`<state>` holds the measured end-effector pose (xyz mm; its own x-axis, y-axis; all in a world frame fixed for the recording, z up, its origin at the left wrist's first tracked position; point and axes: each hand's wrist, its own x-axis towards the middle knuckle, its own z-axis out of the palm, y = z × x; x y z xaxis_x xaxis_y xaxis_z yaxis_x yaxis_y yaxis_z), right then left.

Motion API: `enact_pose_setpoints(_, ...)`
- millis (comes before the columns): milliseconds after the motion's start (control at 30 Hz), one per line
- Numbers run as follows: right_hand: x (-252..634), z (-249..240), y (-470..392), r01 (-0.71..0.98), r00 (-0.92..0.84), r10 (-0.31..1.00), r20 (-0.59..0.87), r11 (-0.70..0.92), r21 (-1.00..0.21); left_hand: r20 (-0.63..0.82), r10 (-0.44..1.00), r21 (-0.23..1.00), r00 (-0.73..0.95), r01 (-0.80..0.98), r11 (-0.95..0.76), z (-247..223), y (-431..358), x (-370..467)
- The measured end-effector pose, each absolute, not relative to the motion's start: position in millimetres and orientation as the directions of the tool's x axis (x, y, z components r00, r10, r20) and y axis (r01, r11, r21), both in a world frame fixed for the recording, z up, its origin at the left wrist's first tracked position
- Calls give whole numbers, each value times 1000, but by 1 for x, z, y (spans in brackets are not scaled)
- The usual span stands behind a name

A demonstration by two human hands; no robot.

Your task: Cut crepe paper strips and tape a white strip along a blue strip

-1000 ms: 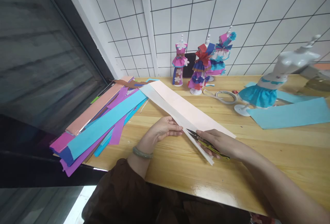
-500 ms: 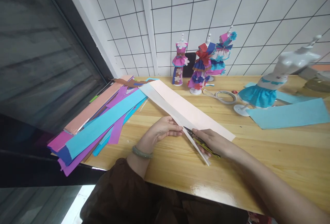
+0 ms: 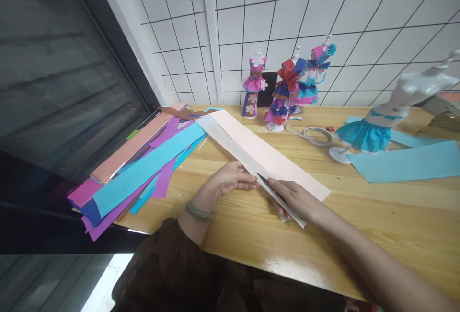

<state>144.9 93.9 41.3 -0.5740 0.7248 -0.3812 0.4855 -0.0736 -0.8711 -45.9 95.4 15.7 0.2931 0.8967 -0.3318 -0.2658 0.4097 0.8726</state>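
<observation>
A long white paper strip (image 3: 241, 151) slants across the table from the coloured stack down to my hands. My left hand (image 3: 235, 178) pinches its near edge between thumb and fingers. My right hand (image 3: 289, 199) is closed around a pair of scissors (image 3: 264, 180); their dark blades lie along the strip, just right of my left fingertips. The handles are mostly hidden behind the paper and my fingers. A narrow cut part of the strip (image 3: 296, 218) runs over the scissors. Beneath lies a wider pale pink paper strip (image 3: 273, 154), flat on the table.
Coloured paper strips (image 3: 151, 166) are piled at the left. Small dressed mannequins (image 3: 283, 91) stand near the tiled wall. Farther right are a tape roll (image 3: 318, 136), a white mannequin with a blue skirt (image 3: 368, 134) and blue paper (image 3: 406, 161) on the wooden table (image 3: 377, 225).
The near, cut part of the white strip has swung right and now covers the yellow scissor handles. Both hands stay in nearly the same place. The view has shifted slightly.
</observation>
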Motion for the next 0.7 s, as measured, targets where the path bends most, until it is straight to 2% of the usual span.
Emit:
enact_pose_setpoints(367,143,32,94,472,-580,753,-310,0,-882,-334,892,869,304,-267,416,15,96,-46)
enact_pose_setpoints(700,142,30,94,469,-561,766,-313,-17,-883,-323,894,864,311,-290,412,14,96,-46)
